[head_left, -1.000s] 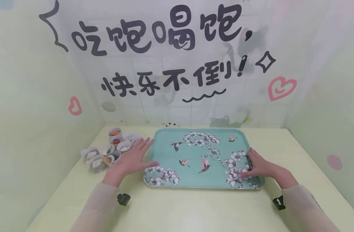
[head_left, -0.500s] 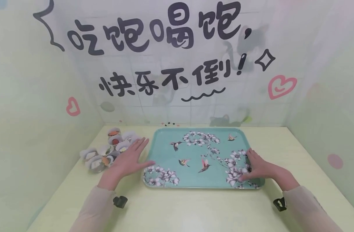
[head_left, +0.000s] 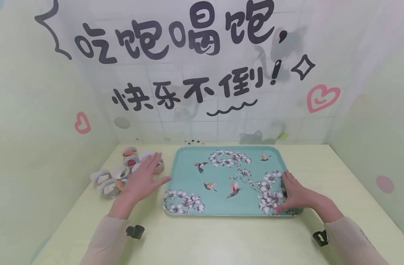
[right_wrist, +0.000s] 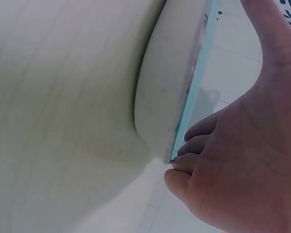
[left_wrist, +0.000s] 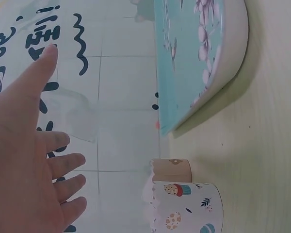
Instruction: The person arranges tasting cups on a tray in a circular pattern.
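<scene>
A teal tray [head_left: 218, 180] with blossoms and birds lies flat on the table. My left hand [head_left: 139, 184], fingers spread and holding nothing, hovers between its left edge and the paper cups [head_left: 108, 187]; in the left wrist view the hand [left_wrist: 26, 160] stands apart from both the tray [left_wrist: 189, 53] and a printed cup [left_wrist: 186, 208]. At the tray's right side is my right hand [head_left: 298, 195], thumb over the near right corner. The right wrist view has the fingers of this hand [right_wrist: 233, 145] beside the tray's rim [right_wrist: 186, 109]; whether they touch it is unclear.
Several cups with pieces of food inside are grouped at the table's back left. A pale wall [head_left: 218, 129] with large black lettering stands behind the table [head_left: 218, 243], and side walls rise at left and right. Black wrist devices [head_left: 135, 232] show under both sleeves.
My left hand has moved left, off the tray's left edge and toward the cups. The right hand has barely shifted, its thumb slightly lower. The tray stays in place.
</scene>
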### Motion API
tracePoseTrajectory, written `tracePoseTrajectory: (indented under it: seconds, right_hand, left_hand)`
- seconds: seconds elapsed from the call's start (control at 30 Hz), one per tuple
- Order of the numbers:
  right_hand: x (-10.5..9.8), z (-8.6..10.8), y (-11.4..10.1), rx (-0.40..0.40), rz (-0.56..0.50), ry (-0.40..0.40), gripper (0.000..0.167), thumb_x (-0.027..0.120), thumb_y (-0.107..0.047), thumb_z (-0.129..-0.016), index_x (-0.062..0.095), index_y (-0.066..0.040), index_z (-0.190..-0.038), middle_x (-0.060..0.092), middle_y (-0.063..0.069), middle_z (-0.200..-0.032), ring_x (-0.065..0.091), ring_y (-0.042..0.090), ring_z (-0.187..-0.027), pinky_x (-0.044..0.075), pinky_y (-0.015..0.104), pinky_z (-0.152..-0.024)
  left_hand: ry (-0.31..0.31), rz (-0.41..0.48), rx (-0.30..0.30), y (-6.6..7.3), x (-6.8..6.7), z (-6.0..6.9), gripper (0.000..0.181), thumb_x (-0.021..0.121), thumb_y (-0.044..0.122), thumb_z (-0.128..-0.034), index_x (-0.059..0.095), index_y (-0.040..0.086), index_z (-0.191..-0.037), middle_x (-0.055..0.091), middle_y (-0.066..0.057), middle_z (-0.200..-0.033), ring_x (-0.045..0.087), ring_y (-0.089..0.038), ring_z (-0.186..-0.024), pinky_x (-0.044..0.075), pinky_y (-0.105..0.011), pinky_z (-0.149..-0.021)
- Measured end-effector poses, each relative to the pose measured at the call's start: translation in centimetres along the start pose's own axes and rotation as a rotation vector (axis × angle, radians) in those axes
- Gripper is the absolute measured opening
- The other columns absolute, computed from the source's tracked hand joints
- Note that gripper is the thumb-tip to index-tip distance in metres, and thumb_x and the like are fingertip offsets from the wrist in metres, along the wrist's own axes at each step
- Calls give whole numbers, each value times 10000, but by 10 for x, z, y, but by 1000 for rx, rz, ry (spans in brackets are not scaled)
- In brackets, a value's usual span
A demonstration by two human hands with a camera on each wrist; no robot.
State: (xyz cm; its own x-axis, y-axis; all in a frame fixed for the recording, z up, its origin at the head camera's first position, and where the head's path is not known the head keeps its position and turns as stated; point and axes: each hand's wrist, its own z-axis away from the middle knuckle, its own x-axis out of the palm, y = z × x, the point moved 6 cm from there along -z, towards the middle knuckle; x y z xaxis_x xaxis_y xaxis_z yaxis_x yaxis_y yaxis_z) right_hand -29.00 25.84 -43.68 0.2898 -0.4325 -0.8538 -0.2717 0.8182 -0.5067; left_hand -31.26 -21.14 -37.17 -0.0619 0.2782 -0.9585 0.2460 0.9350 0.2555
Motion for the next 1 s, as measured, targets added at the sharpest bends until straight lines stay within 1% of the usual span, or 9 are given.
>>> tracePoseTrajectory:
  seconds: [0.13,0.3,0.5,0.63,0.67,0.77,0.87,0.9,1.0]
  right_hand:
    - [2,2,-1,-5,11,4,1398,932,-452,-616,68,271,-1445,-8,506,-1509,43,668,-1397,153,751,-1129]
    - [3,2,-2,-7,29,11,1408,934,-458,-613,63,270,-1445,-11,508,-1507,43,668,-1398,157,747,-1132]
    - [3,2,-2,-14,54,30,1408,927,-480,-616,71,270,-1444,5,513,-1502,63,671,-1395,173,744,-1132]
    - [4,3,-5,-15,66,34,1414,922,-507,-606,89,280,-1434,20,522,-1494,77,675,-1390,176,744,-1131]
    - [4,3,-6,-17,70,35,1415,920,-514,-603,94,282,-1433,22,523,-1493,78,675,-1390,175,744,-1132]
    - [6,5,-7,-25,87,44,1415,918,-525,-594,111,286,-1427,28,527,-1489,82,676,-1388,179,741,-1132]
    - [6,5,-7,-34,109,57,1414,919,-530,-586,125,288,-1422,38,531,-1484,87,676,-1388,184,735,-1135]
    - [6,5,-7,-36,113,60,1412,921,-529,-584,128,289,-1420,43,533,-1482,90,677,-1386,185,734,-1135]
    - [6,6,-9,-34,108,60,1406,925,-512,-586,125,287,-1421,45,530,-1484,87,673,-1389,181,732,-1138]
  left_hand:
    - [37,38,-34,-4,-6,0,967,547,671,-912,147,130,-1607,173,-148,-1670,161,-415,-1528,277,-657,-1167]
    - [76,38,-40,-5,-13,-1,948,546,652,-924,169,103,-1599,197,-174,-1659,171,-425,-1522,322,-672,-1130]
    - [71,31,-47,-6,-12,-4,945,511,675,-930,163,109,-1602,183,-167,-1664,160,-415,-1528,308,-659,-1148]
    - [81,69,-51,-7,-16,-2,908,531,618,-951,172,92,-1598,191,-182,-1658,173,-430,-1519,286,-660,-1158]
    - [88,75,-57,-9,-17,0,903,538,607,-953,175,88,-1596,198,-188,-1655,187,-437,-1512,299,-666,-1148]
    - [109,94,-78,-15,-22,3,900,559,576,-956,178,65,-1591,217,-221,-1639,226,-468,-1486,297,-664,-1145]
    - [134,114,-101,-25,-28,8,927,568,594,-943,179,54,-1588,238,-234,-1627,262,-486,-1461,303,-660,-1140]
    - [146,126,-99,-29,-30,9,921,574,581,-946,184,45,-1585,251,-241,-1620,306,-487,-1438,310,-655,-1137]
    - [196,165,-93,-42,-39,15,826,612,517,-950,266,82,-1561,326,-225,-1589,390,-476,-1382,364,-659,-1082]
